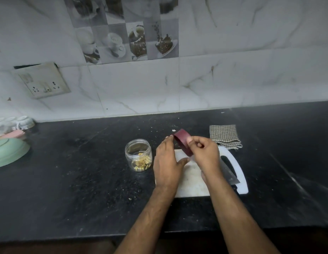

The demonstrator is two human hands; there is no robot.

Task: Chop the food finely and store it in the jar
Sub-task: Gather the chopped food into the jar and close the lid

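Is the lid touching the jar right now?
Apart. The head view shows the maroon lid held up between the left hand and the right hand, with bare black counter between it and the open jar.

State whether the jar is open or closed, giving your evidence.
Open: the jar has no lid on; both hands hold the maroon lid beside it.

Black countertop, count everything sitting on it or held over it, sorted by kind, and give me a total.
Clear plastic jar holding chopped food: 1
Maroon round lid, held in both hands: 1
White plastic chopping board: 1
Knife on the board: 1
Checked folded cloth: 1
Upturned bowls at the left edge, green, pink, white: at least 3; the stack is partly cut off
Total: at least 8
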